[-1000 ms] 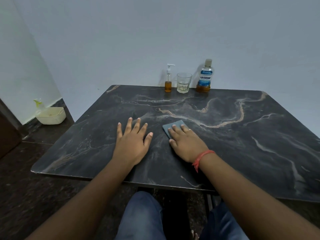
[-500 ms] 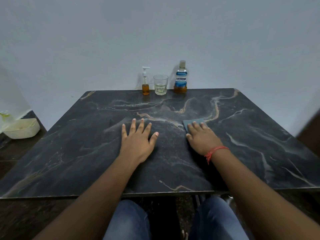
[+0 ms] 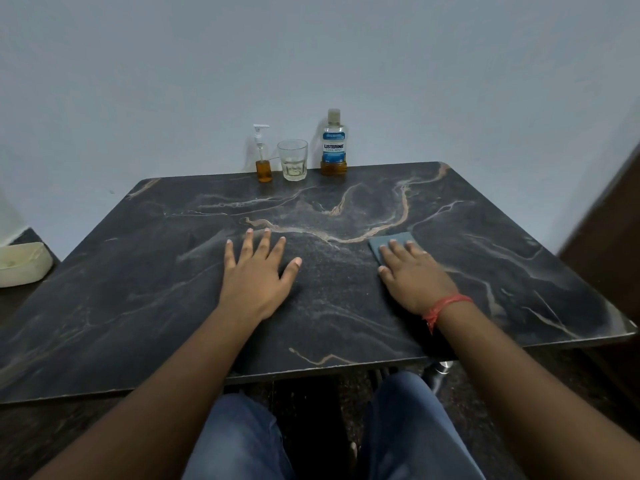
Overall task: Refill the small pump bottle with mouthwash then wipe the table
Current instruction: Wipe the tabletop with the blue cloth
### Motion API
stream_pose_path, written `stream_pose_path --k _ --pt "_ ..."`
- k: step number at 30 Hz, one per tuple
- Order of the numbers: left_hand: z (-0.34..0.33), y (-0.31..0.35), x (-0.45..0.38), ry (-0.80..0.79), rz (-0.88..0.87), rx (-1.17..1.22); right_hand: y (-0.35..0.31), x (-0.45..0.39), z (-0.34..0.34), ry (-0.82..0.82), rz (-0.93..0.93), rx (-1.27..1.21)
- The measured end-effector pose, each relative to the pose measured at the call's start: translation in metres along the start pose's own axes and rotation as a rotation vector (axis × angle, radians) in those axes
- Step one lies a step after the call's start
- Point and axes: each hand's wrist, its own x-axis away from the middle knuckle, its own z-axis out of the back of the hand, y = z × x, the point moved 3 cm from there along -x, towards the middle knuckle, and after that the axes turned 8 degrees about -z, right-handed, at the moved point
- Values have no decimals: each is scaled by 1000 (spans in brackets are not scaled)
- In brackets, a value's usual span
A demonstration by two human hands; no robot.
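Observation:
A small pump bottle (image 3: 263, 161) with amber liquid in its lower part stands at the far edge of the dark marble table (image 3: 138, 271). The mouthwash bottle (image 3: 333, 143), blue-labelled with a little amber liquid at the bottom, stands to its right. My left hand (image 3: 258, 271) lies flat on the table, fingers spread, holding nothing. My right hand (image 3: 412, 275) presses flat on a grey-blue cloth (image 3: 388, 242) right of the table's middle; only the cloth's far corner shows past my fingers.
A drinking glass (image 3: 293, 160) stands between the two bottles against the pale wall. A cream tub (image 3: 20, 263) sits on the floor at the left. A dark door or panel (image 3: 609, 216) rises at the right. My knees are under the near table edge.
My right hand has slid the cloth to the right across the table. The left hand stays flat in place. The view has swung to the right.

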Motion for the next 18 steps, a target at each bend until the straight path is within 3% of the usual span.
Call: stream_pose_path --k 2,6,10,15,18 --pt "0 21 0 -16 -39 42 -6 9 -2 -65 127 -17" --pt "0 75 -1 -21 -133 88 17 17 7 -19 -58 -33" --pt "-8 113 1 -43 -187 100 10 41 -3 -3 44 -19" --pt "-14 112 -2 -102 -144 124 52 64 10 31 -201 -7" --pt "-15 112 -3 -106 -135 112 37 86 4 30 -51 -2"
